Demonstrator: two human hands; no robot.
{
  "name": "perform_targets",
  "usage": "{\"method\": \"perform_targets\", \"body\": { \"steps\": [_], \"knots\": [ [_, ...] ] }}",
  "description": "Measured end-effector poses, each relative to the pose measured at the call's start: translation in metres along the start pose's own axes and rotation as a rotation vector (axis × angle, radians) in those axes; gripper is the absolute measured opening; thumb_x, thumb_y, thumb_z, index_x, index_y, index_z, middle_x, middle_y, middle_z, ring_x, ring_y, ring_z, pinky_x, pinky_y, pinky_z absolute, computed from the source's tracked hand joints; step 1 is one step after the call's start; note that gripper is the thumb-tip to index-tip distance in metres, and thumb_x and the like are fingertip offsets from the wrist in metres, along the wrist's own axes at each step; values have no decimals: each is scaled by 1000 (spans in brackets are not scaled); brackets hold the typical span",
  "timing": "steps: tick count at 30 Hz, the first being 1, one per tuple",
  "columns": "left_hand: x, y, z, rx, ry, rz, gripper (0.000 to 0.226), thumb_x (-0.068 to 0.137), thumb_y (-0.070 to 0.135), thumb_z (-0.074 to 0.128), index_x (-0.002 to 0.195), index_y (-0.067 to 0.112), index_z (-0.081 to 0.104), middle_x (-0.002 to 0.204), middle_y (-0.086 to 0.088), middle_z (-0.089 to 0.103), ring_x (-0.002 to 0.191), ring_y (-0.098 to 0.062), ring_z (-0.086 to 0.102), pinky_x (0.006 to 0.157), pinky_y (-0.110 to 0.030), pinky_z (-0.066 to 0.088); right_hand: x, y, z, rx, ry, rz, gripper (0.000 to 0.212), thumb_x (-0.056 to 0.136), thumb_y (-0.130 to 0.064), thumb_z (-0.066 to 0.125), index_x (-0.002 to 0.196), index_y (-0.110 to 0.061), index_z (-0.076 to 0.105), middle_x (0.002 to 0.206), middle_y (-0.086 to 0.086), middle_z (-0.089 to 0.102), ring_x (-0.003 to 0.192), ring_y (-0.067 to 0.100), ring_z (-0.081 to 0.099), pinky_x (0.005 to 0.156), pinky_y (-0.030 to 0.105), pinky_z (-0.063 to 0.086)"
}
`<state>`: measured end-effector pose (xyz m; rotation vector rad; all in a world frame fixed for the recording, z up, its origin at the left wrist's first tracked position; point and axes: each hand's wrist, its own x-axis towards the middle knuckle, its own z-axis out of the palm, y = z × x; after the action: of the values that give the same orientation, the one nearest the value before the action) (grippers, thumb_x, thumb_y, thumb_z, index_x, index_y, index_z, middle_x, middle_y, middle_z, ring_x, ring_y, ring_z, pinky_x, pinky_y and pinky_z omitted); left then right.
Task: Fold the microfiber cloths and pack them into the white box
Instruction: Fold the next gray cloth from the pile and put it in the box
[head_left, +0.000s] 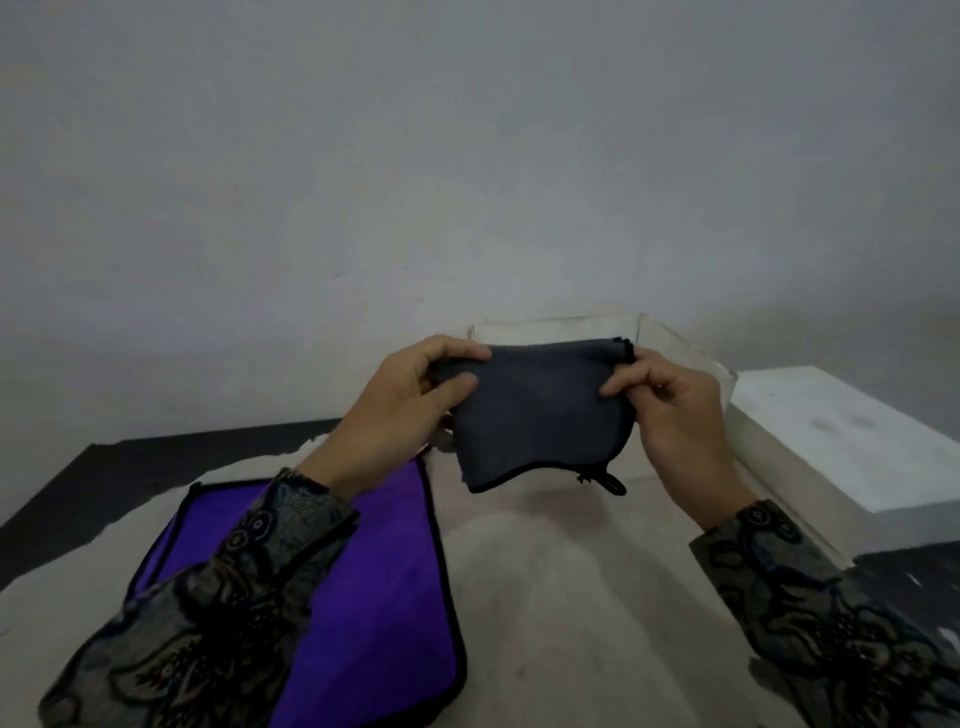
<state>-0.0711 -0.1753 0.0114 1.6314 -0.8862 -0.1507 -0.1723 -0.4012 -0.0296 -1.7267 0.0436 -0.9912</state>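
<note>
Soft grey cloth (540, 415) folded, pinched by left hand (405, 410), right hand (675, 410)

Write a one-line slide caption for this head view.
Both hands, left hand and right hand, hold a folded grey cloth before the white box; purple cloth waits.

Two cloths (540, 415) (374, 597), one box (675, 343), one lid (841, 436).

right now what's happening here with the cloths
A person holds a folded dark grey cloth up off the table, the left hand pinching its left edge and the right hand its right edge. It hangs in front of the open white box, not yet inside. A purple cloth lies flat on the table by the left sleeve. The box lid sits to the right.
</note>
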Motion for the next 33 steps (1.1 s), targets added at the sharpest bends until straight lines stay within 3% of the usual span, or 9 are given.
{"method": "perform_targets", "body": {
  "steps": [3, 5, 9, 16, 19, 21, 25, 29, 33],
  "knots": [
    [36, 9, 0, 158, -49, 155, 39, 89, 2, 69, 122, 19, 61, 120, 5, 62, 106, -7, 63, 82, -22, 56, 37, -6, -12, -4, 7, -12, 33, 97, 3, 53, 92, -18, 77, 105, -3, 74, 103, 18, 69, 90, 39, 56],
    [60, 17, 1, 191, -49, 211, 43, 86, -1, 70, 124, 18, 60, 123, 6, 61, 113, -7, 60, 92, -22, 53, 60, -13, -17, 56, 9, 1, 29, 98, 2, 53, 98, -17, 76, 110, 0, 72, 103, 16, 69, 92, 36, 56],
    [110, 23, 8, 208, -37, 279, 43, 86, -3, 69, 124, 16, 60, 125, 5, 59, 113, -4, 59, 92, -20, 53, 101, -13, -25, 90, 6, -54, 27, 97, 3, 55, 111, -15, 69, 122, 1, 64, 100, 6, 68, 85, 25, 56],
    [177, -3, 24, 302, -101, 118, 39, 91, 9, 68, 127, 20, 56, 126, 3, 55, 111, -12, 59, 87, -26, 58, 150, 36, -31, -300, -118, -93, 51, 93, -3, 62, 139, -19, 47, 141, -7, 39, 127, 14, 49, 104, 39, 50],
    [194, -24, 34, 403, -159, 13, 46, 89, 11, 71, 130, 19, 53, 129, -2, 54, 111, -17, 58, 91, -30, 56, 164, 59, -33, -485, -263, -7, 60, 93, -7, 64, 146, -18, 38, 146, -6, 32, 128, 8, 41, 108, 27, 43],
    [201, -34, 40, 536, -212, -63, 49, 87, 13, 72, 131, 18, 52, 130, -4, 52, 111, -20, 57, 94, -34, 55, 172, 71, -34, -643, -398, 62, 65, 91, -12, 68, 147, -18, 35, 146, -4, 32, 128, 13, 43, 107, 30, 42],
    [206, -33, 46, 886, -480, -167, 45, 84, 20, 73, 127, 17, 60, 123, -2, 60, 105, -19, 60, 93, -36, 55, 175, 78, -31, -777, -733, 278, 62, 86, -13, 74, 142, -20, 47, 131, -4, 46, 113, 16, 54, 84, 18, 46],
    [199, -28, 57, 1211, -792, -229, 50, 83, 29, 76, 130, 21, 61, 124, -1, 61, 101, -19, 57, 89, -31, 50, 170, 80, -27, -694, -979, 462, 53, 82, -16, 80, 131, -24, 60, 120, 2, 62, 84, 31, 74, 70, 31, 61],
    [202, -33, 67, 1343, -927, -287, 53, 81, 25, 79, 131, 18, 60, 126, -5, 60, 107, -25, 60, 82, -30, 49, 164, 84, -16, -956, -1177, 309, 51, 83, -33, 77, 131, -32, 61, 130, -9, 61, 114, 15, 60, 101, 31, 49]
  ]
}}
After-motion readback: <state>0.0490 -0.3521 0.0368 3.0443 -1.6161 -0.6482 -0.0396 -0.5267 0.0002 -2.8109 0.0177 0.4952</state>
